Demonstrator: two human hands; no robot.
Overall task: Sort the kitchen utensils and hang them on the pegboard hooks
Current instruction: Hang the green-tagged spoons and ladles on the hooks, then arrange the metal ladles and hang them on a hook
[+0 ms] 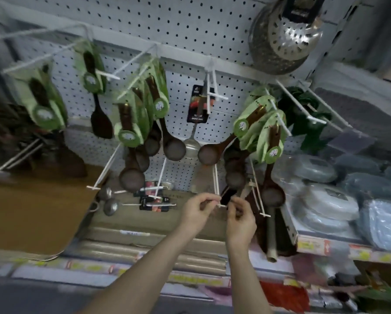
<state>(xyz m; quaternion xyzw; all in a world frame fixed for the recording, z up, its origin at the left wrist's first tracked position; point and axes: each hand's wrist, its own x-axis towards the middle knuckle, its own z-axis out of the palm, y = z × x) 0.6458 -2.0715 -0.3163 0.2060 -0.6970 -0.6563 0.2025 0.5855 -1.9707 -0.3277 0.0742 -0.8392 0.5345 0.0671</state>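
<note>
Pegboard of white perforated metal (185, 23) fills the back wall. Large perforated steel colander (285, 35) hangs upper right. Dark wooden ladles in green card sleeves (174, 148) hang in bunches off long white wire hooks (133, 61) across the middle row. Two small steel ladles (110, 207) sit at a lower hook, left. Left hand (198, 209) pinches the tip of a lower white hook (216, 177). Right hand (241, 219), fingers curled, pinches a small black card (227, 196) at that same tip. Card detail lost to blur.
</note>
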